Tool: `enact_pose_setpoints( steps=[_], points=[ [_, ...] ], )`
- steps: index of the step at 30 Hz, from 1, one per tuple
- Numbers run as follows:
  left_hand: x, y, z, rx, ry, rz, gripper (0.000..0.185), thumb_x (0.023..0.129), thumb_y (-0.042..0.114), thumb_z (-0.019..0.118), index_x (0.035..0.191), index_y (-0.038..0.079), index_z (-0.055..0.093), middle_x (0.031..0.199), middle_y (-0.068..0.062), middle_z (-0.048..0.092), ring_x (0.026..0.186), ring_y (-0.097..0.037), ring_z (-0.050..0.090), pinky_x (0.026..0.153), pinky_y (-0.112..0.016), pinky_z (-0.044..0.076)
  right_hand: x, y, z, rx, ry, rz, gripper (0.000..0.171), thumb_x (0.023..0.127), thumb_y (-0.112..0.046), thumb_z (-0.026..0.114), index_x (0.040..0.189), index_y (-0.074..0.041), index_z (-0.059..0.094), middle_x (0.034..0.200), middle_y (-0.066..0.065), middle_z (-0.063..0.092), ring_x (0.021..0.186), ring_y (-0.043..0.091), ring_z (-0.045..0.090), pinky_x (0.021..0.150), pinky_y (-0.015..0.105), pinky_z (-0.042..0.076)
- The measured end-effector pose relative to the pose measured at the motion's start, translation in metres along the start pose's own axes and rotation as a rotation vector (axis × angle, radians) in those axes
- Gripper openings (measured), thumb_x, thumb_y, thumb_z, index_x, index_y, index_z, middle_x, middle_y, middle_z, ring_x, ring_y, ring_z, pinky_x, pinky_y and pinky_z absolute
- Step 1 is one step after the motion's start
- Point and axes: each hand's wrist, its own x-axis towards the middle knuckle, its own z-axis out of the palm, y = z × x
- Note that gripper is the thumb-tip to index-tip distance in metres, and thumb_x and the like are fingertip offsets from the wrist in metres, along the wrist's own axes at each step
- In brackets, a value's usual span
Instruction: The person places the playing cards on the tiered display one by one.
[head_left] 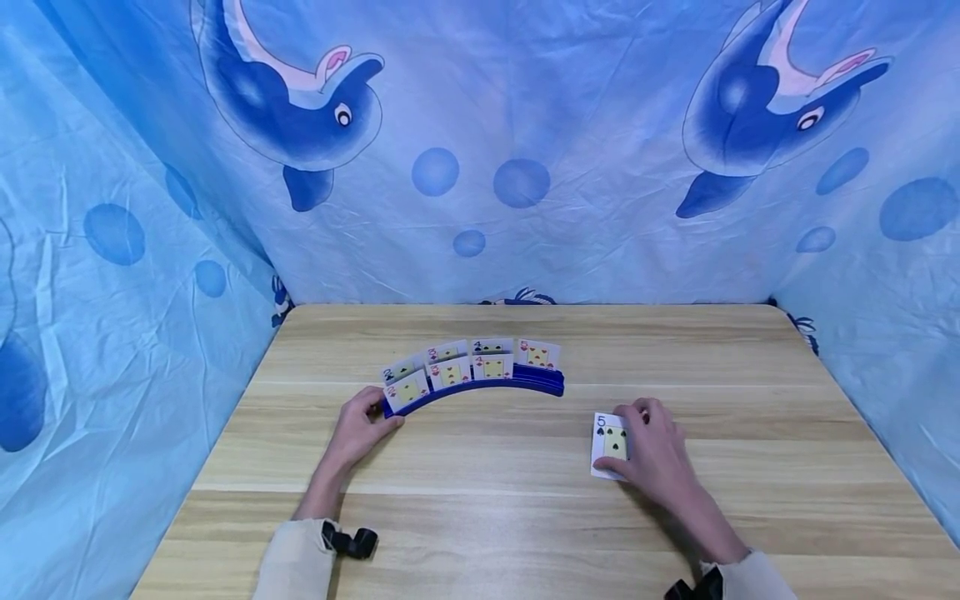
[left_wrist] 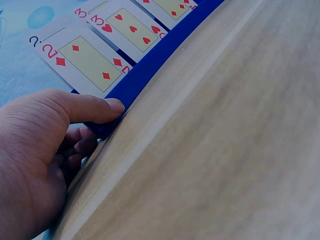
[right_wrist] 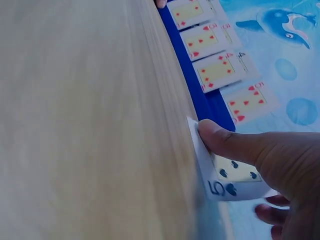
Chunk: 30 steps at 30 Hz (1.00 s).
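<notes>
Resting on a wooden table (head_left: 525, 517), hung round with blue dolphin cloth (head_left: 480, 150), is a curved blue card rack (head_left: 480, 387); all places below are given from the rack.

Left end of rack: left hand (head_left: 360, 429). Thumb lies along the rack's front edge, other fingers curled round behind the end; the hand grips the rack. Cream sleeve and black wrist strap (head_left: 348, 542) trail toward the near table edge.

In the rack, left to right, cards stand face-forward in two rows.
- 2 of diamonds (left_wrist: 87, 60), front row, just beside the left thumb.
- A black 2 behind it, mostly hidden; suit not legible.
- 3 of hearts (left_wrist: 131, 27), next to the right, with another 3 behind it.
- 4 of diamonds (head_left: 492, 367), front row, centre-right, with a black 4 behind.
- A red 5 (head_left: 538, 354), right end, back row.

Right of rack, nearer the person and apart from it: 5 of spades (head_left: 611, 442), face up. In the wrist view its one edge rests on the table while the rest is tilted up.

On that card: right hand (head_left: 656, 454). Thumb presses the card's face and the fingers curl beneath its far edge; the hand pinches the card. Cream sleeve reaches the near table edge.
</notes>
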Motion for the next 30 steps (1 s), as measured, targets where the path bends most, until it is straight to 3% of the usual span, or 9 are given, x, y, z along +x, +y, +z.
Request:
enact_pose_setpoints(
  steps=[4,13,22,30],
  points=[
    [-0.001,0.0,0.0,-0.008,-0.003,-0.003,0.042,0.083,0.006,0.078,0.122,-0.003,0.066,0.125,-0.019,0.065,0.112,-0.032,0.064,0.09,-0.023,0.049,0.001,0.007,-0.006,-0.019,-0.033,-0.043,0.078,0.064,-0.043,0.092,0.122,-0.004,0.059,0.105,0.015,0.069,0.078,0.02,0.061,0.065,0.038,0.049],
    [-0.001,0.002,0.0,-0.01,0.002,-0.005,0.041,0.083,0.006,0.078,0.121,-0.003,0.066,0.124,-0.019,0.065,0.111,-0.031,0.064,0.089,-0.022,0.048,0.003,0.012,-0.023,0.201,-0.161,0.003,0.044,0.08,-0.013,0.083,0.118,-0.008,0.062,0.092,0.006,0.071,0.069,0.007,0.053,0.057,0.019,0.041],
    [0.0,0.002,-0.001,-0.009,-0.006,-0.017,0.042,0.084,0.006,0.077,0.123,-0.002,0.065,0.126,-0.019,0.064,0.114,-0.033,0.063,0.092,-0.026,0.048,0.006,0.024,-0.034,0.416,-0.187,-0.077,0.021,0.087,0.0,0.072,0.105,-0.009,0.069,0.084,0.004,0.071,0.065,-0.002,0.053,0.056,0.02,0.045],
    [0.0,0.001,0.0,-0.014,0.0,-0.013,0.041,0.083,0.006,0.078,0.121,-0.003,0.066,0.124,-0.019,0.065,0.112,-0.032,0.064,0.089,-0.021,0.048,0.01,0.022,-0.047,0.435,-0.213,-0.015,0.018,0.089,-0.001,0.07,0.106,-0.006,0.072,0.093,0.007,0.073,0.07,0.001,0.054,0.059,0.021,0.046]
  ],
)
